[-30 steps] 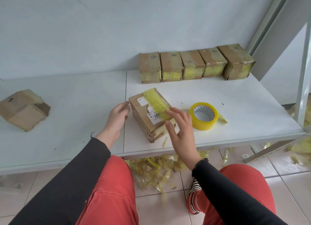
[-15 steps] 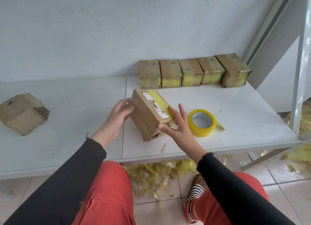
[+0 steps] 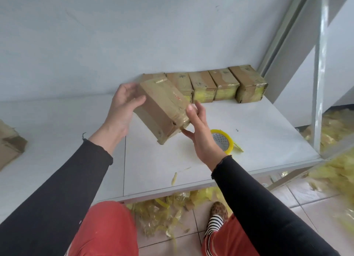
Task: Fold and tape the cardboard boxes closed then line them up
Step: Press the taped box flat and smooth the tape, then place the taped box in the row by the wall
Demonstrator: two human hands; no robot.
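Holding a taped cardboard box (image 3: pixel 162 110) tilted in the air above the white table (image 3: pixel 258 129), the left hand (image 3: pixel 122 106) cups the box's far left end, thumb curled over its upper face and the other fingers hidden behind it. At the opposite, near right end, the right hand (image 3: pixel 199 129) grips the corner, thumb pressed on the taped edge and fingers spread beneath the end face. Clear tape runs across the box's top face, and no part of the box touches the table. Beyond the fingertips of both hands, a row of taped boxes (image 3: pixel 216 87) stands side by side against the wall, yellow tape on their front faces; the held box hides part of the row's left end. Just behind the right wrist lies a roll of yellow tape (image 3: pixel 224 142), flat on the table. Well to the left of the left hand, another box (image 3: pixel 9 144) sits at the table's edge, partly cut off by the frame. Scraps of yellow tape (image 3: pixel 166 213) litter the floor under the table.
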